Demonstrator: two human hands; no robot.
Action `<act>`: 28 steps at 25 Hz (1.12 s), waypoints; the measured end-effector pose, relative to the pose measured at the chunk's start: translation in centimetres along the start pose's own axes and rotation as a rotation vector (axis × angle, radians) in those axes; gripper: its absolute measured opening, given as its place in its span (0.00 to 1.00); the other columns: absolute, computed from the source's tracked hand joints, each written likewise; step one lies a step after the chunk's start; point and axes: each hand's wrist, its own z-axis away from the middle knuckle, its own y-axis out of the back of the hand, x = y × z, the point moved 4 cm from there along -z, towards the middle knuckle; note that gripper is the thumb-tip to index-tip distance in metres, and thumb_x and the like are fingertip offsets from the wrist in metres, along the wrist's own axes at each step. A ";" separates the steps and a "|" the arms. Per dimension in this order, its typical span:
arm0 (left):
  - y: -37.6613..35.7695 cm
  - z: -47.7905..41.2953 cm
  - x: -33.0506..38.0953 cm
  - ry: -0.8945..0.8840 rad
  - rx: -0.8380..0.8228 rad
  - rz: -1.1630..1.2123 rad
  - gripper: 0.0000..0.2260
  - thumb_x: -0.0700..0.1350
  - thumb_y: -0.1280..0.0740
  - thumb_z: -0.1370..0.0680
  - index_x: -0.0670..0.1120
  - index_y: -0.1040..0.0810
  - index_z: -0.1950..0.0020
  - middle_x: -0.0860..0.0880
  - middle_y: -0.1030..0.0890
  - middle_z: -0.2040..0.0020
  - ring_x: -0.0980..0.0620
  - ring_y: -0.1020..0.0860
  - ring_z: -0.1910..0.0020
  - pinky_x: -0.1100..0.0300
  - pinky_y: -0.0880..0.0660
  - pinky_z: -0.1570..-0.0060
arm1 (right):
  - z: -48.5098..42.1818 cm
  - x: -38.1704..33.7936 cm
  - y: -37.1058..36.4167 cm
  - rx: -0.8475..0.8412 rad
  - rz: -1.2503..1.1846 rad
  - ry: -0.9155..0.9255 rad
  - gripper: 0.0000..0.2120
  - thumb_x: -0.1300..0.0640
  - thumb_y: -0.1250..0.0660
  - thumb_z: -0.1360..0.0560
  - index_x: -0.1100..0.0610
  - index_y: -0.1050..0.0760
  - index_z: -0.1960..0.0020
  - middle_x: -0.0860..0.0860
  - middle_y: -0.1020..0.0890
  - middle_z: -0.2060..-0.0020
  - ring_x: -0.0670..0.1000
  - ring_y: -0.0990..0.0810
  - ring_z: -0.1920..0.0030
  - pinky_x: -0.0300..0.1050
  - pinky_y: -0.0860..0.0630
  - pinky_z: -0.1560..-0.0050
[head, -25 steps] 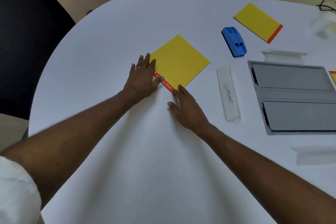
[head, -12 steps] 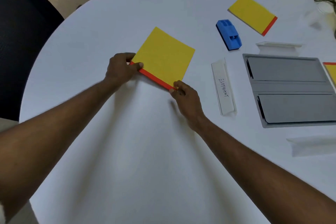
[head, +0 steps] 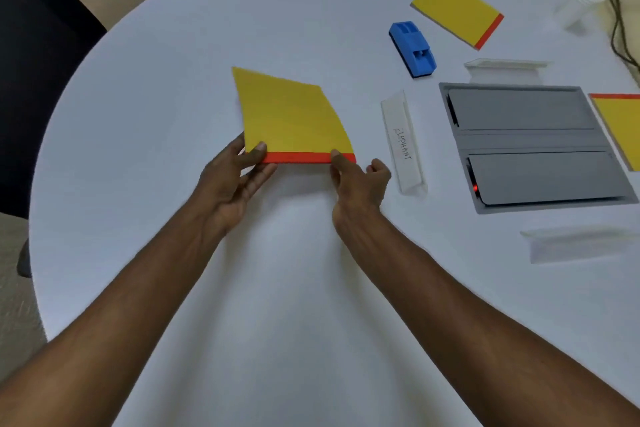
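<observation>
- With both grips on the same edge, the move ahead turns on how the yellow sheet (head: 291, 114) lies: it runs from my hands toward 12 o'clock, and its red strip (head: 298, 158) runs 9 to 3 between them.
- Left grip (head: 235, 180): pinches the 9 o'clock corner of the strip, thumb on top, fingers beneath.
- Right grip (head: 356, 180): pinches the 3 o'clock corner with the thumb on the red. The other fingers are curled beside it.
- The sheet's near edge is raised off the table (head: 173, 80) and the sheet bows a little. I cannot tell whether the far edge touches down.
- Neither hand is nearer. The hold is even, so I judge either could lead a fold or a turn.
- Count, yellow sheets with a red edge: three. One is held, one pad (head: 455, 10) is at 1 o'clock, and one (head: 620, 128) is cut off at 3 o'clock.
- Count, white holders: three. The labelled one (head: 403, 142) is just beside the right grip, one (head: 505, 68) is at 2 o'clock and one (head: 578, 243) at 4.
- One blue block (head: 412, 48) and one grey tray (head: 530, 146) with two bays, both well apart from the sheet.
</observation>
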 end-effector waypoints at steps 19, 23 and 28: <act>-7.2 7.6 -4.4 0.099 -0.528 -0.420 0.21 0.39 0.33 0.24 0.52 0.21 0.32 0.51 0.17 0.36 0.56 0.15 0.51 0.62 0.18 0.58 | -0.5 -13.2 20.3 -0.377 0.382 0.211 0.16 0.63 0.26 0.27 0.58 0.20 0.40 0.54 0.12 0.50 0.51 0.13 0.52 0.43 0.16 0.53; -12.0 8.4 -9.5 0.033 -0.519 -0.422 0.29 0.35 0.31 0.28 0.55 0.25 0.29 0.51 0.20 0.32 0.49 0.16 0.42 0.52 0.17 0.54 | -2.0 -16.2 25.4 -0.299 0.254 0.167 0.16 0.61 0.26 0.27 0.58 0.20 0.39 0.52 0.13 0.48 0.49 0.13 0.51 0.41 0.17 0.53; -18.8 10.6 -18.1 0.060 -0.420 -0.212 0.31 0.29 0.32 0.25 0.53 0.31 0.27 0.48 0.19 0.34 0.45 0.17 0.39 0.49 0.17 0.51 | -2.5 -15.2 30.2 -0.210 0.057 0.033 0.15 0.65 0.27 0.26 0.63 0.21 0.40 0.55 0.14 0.47 0.52 0.13 0.51 0.44 0.16 0.52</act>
